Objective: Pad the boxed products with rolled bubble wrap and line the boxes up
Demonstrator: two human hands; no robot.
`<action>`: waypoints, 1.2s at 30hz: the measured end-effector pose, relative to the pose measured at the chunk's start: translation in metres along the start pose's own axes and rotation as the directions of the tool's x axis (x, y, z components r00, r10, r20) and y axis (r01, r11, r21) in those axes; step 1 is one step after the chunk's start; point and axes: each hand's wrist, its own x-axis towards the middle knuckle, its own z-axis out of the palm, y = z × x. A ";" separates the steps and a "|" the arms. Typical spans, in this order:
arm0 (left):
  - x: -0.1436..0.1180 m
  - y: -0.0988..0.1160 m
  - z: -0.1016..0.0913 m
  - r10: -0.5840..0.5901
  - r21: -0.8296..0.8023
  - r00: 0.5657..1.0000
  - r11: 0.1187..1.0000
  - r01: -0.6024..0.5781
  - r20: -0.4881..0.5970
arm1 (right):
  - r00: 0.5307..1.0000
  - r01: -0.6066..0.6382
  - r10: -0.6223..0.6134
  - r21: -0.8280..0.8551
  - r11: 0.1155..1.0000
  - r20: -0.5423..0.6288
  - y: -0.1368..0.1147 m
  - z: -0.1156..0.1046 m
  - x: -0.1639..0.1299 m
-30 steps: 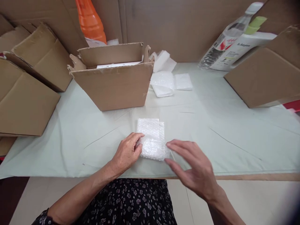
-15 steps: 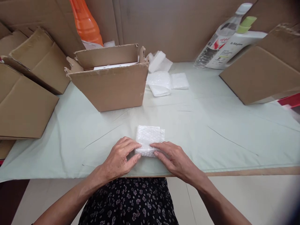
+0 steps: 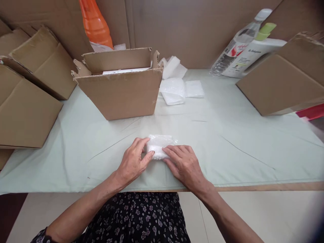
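A small folded bundle of bubble wrap [image 3: 157,153] lies on the cloth close to the table's front edge, its far end still flat behind a rolled, thicker near part. My left hand [image 3: 134,157] grips the bundle's left end, thumb on the near side and fingers toward the far side. On the right end, my right hand [image 3: 183,162] has its fingers over the top and its thumb low at the near edge. Whether anything is inside the wrap cannot be seen.
An open cardboard box [image 3: 121,98] with something white inside stands behind my hands. Beside it lie loose bubble wrap pieces [image 3: 174,89]. More boxes [image 3: 27,111] fill the left; another box [image 3: 283,81] stands right, near a clear bottle [image 3: 234,47] and white jug [image 3: 243,62]. An orange bottle [image 3: 97,27] is behind.
Both hands have moved slightly away from me, rolling the bubble wrap over itself. Its flat far part is now shorter. My right hand covers more of the right end.
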 end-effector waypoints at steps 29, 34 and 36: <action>-0.025 0.008 -0.009 -0.179 -0.464 0.983 0.867 0.181 0.051 | 0.897 -0.442 0.230 0.741 0.505 0.378 -0.019 -0.003 0.021; -0.024 0.000 -0.011 -0.165 -0.503 0.985 0.849 0.162 0.040 | 0.890 -0.450 0.201 0.718 0.531 0.409 -0.019 -0.003 0.027; -0.025 0.002 -0.012 -0.164 -0.481 0.986 0.862 0.161 0.038 | 0.891 -0.428 0.148 0.690 0.584 0.429 -0.017 -0.003 0.027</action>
